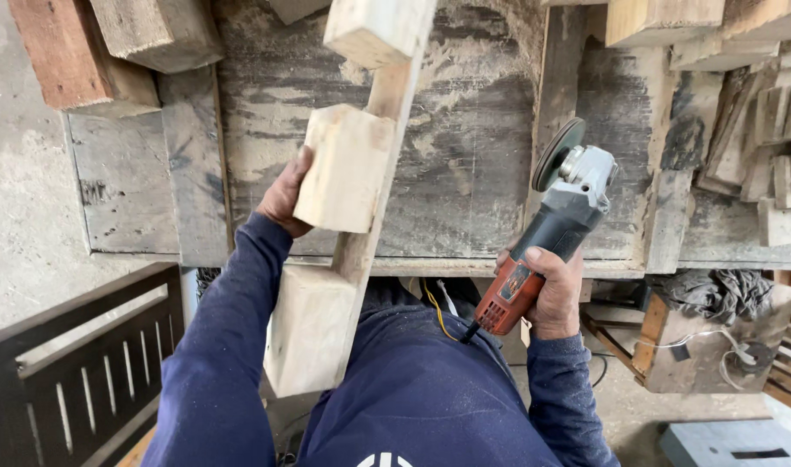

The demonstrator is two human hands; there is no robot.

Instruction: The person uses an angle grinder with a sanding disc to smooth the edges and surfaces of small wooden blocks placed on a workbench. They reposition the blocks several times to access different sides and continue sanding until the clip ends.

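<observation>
Risk: stepped wood piece overhangs desk near edge, left hand grip only pinching its middle block, right hand wrapped on angle grinder; disc kickback could twist it loose.

wood frame on bench, grinder right

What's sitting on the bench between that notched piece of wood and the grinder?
Nothing: in the head view, only bare, dusty workbench lies between the notched wood piece in the left hand and the grinder in the right hand.
</observation>
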